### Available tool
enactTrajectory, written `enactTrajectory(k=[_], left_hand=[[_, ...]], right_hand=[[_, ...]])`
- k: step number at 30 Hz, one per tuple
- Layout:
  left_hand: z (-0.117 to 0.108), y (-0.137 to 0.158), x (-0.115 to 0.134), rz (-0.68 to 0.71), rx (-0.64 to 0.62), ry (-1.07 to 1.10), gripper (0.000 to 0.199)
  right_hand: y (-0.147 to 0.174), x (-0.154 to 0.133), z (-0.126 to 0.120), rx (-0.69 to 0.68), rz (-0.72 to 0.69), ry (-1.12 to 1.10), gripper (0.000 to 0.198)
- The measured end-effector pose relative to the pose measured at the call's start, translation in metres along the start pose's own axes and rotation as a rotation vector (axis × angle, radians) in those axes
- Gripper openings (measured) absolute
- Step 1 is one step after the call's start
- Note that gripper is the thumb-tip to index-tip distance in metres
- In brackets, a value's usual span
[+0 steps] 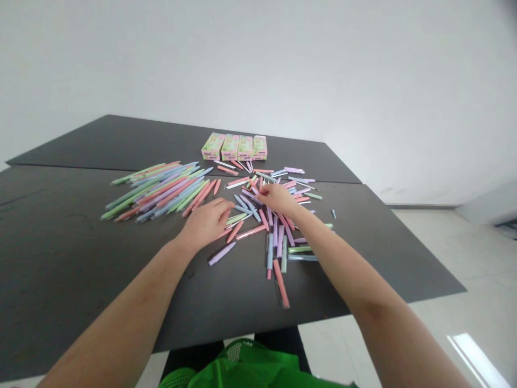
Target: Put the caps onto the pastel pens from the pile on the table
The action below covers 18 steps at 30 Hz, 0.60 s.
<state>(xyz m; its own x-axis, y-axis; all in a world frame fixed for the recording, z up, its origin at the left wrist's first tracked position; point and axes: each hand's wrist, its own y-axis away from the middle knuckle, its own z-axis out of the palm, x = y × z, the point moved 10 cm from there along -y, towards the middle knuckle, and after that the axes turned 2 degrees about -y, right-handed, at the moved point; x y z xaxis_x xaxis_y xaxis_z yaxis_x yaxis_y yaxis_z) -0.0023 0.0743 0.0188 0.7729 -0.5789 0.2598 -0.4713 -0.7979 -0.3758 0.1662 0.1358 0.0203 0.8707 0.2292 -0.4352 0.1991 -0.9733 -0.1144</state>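
Loose pastel pen parts (280, 240), with barrels in pink, purple, blue and green, lie scattered in the middle of the dark table. My left hand (210, 220) is at the left edge of this scatter, fingers curled together beside some blue barrels (248, 207). Whatever is between those fingertips is too small to make out. Reaching into the centre of the parts, my right hand (278, 197) has its fingertips pinched close over a purple barrel (250, 195); what they hold is hidden. A single purple barrel (222, 253) lies just below my left hand.
To the left is a heap of long pastel pens (161, 188), all pointing roughly the same way. Pink-and-green boxes (231, 146) stand in a row at the back. White refills (238, 183) lie among the parts. A small blue piece (333, 214) is off to the right.
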Motion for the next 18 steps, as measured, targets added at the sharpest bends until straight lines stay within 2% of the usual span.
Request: enactTrajectory(k=[4, 8, 18], left_hand=[[-0.002, -0.001, -0.001, -0.020, 0.012, 0.016, 0.028], [-0.005, 0.000, 0.003, -0.022, 0.024, 0.068, 0.028], [0.000, 0.001, 0.011, 0.008, -0.031, 0.074, 0.029]], right_hand=[[0.014, 0.006, -0.021, 0.100, 0.038, -0.347, 0.035], [0.033, 0.009, -0.015, 0.045, 0.108, -0.616, 0.036], [0.058, 0.005, 0.006, -0.048, 0.093, -0.270, 0.024]])
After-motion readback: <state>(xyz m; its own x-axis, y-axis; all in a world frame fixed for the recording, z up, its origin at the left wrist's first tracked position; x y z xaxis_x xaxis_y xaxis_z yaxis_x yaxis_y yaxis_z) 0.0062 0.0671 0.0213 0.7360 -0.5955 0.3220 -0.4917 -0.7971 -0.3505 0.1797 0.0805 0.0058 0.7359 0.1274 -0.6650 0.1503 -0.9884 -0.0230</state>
